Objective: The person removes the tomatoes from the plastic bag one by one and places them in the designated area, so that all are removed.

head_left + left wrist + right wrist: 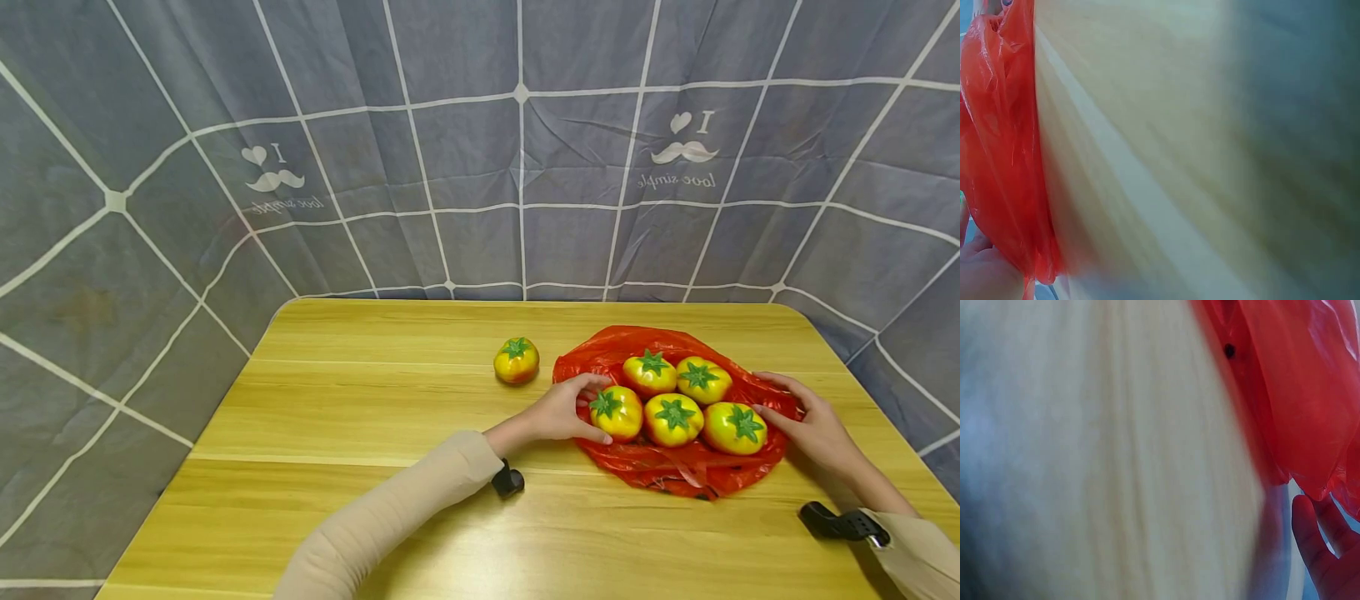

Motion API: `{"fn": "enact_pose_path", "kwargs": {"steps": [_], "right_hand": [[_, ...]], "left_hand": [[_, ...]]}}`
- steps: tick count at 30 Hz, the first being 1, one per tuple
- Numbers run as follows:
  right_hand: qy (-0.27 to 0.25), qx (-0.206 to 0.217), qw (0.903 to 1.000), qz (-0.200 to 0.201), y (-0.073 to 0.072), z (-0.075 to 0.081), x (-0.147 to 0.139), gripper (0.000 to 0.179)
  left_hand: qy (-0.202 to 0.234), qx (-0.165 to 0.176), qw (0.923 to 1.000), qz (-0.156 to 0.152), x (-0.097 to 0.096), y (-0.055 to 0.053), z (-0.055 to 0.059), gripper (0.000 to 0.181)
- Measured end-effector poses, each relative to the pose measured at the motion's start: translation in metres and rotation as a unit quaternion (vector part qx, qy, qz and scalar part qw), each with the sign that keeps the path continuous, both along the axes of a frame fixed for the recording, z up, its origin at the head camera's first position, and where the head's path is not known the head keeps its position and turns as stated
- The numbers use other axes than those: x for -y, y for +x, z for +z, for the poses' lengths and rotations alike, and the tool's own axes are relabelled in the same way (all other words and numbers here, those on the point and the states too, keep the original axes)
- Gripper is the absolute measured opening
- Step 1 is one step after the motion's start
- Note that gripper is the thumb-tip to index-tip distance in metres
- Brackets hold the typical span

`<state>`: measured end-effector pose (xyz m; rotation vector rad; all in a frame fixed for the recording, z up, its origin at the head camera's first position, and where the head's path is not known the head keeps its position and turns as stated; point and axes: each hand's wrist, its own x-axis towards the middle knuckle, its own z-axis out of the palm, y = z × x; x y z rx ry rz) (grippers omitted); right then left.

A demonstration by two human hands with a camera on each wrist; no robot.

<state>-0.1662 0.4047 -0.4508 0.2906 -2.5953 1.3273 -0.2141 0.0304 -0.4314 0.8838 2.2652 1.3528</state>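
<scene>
Several yellow-red tomatoes with green star-shaped tops sit on a spread-out red plastic bag (705,471) at the table's right. My left hand (562,411) reaches over the bag's left side, thumb and fingers curved round the front-left tomato (621,414). On the opposite side, my right hand (819,435) touches the bag's right edge, thumb beside the front-right tomato (733,428). The right wrist view shows fairly straight fingers (1313,540) against the red plastic. In the left wrist view, part of the left hand (988,275) shows beside the bag; its fingertips are mostly hidden.
One more tomato (517,361) stands alone on the wooden table (360,400), left of the bag. A grey curtain with white lines (465,158) hangs behind the table and round its sides. Black straps with small devices sit on both wrists.
</scene>
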Motion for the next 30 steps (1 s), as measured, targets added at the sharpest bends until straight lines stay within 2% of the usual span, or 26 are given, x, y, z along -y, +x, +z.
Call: {"fn": "enact_pose_path", "kwargs": {"steps": [9, 18, 24, 30], "right_hand": [[0.000, -0.005, 1.0000, 0.002, 0.0000, 0.0007, 0.0015, 0.049], [-0.003, -0.018, 0.9998, 0.006, -0.0005, 0.0001, 0.0020, 0.048], [0.003, -0.014, 0.9999, 0.004, -0.0005, -0.0001, 0.0011, 0.048], [0.004, -0.007, 1.0000, 0.000, -0.0006, 0.0006, 0.0009, 0.048]], "left_hand": [[-0.015, -0.013, 0.9998, 0.001, -0.0017, 0.0012, -0.0002, 0.076], [-0.024, -0.039, 0.9989, -0.005, -0.0025, 0.0009, 0.0000, 0.075], [-0.033, -0.057, 0.9978, -0.006, -0.0025, 0.0015, 0.0014, 0.075], [-0.031, -0.058, 0.9978, 0.005, -0.0028, 0.0024, 0.0021, 0.074]]}}
